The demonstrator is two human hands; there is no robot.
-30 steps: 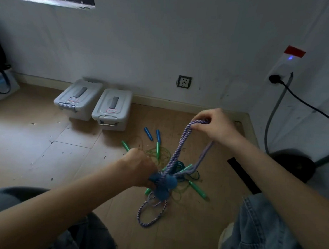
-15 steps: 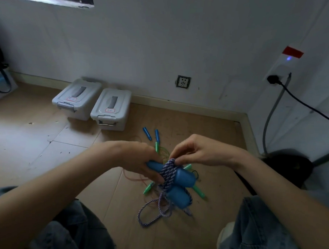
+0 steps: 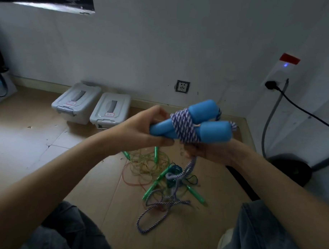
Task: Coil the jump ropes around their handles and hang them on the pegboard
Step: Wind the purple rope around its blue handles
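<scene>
Head cam: sitting in a room corner, back wall point(image 3: 162, 49) ahead, side wall point(image 3: 309, 129) close on the right w/ a black cable point(image 3: 300, 108) running down it. Open floor point(image 3: 28, 147) to the left out to two grey bins point(image 3: 91, 107) by the baseboard. Blue handles point(image 3: 197, 123) held up mid-frame above the floor, side by side, long axis running lower-left to upper-right, fat ends pointing right twd the corner. Purple-white rope point(image 3: 185, 128) wound around their middle, loose tail dropping to the floor pile of green-handled ropes point(image 3: 158, 172) btwn the knees. Left hand point(image 3: 139, 131) curled round the narrow ends. Right hand point(image 3: 209, 152) under the bundle, pinching the rope tail.
</scene>
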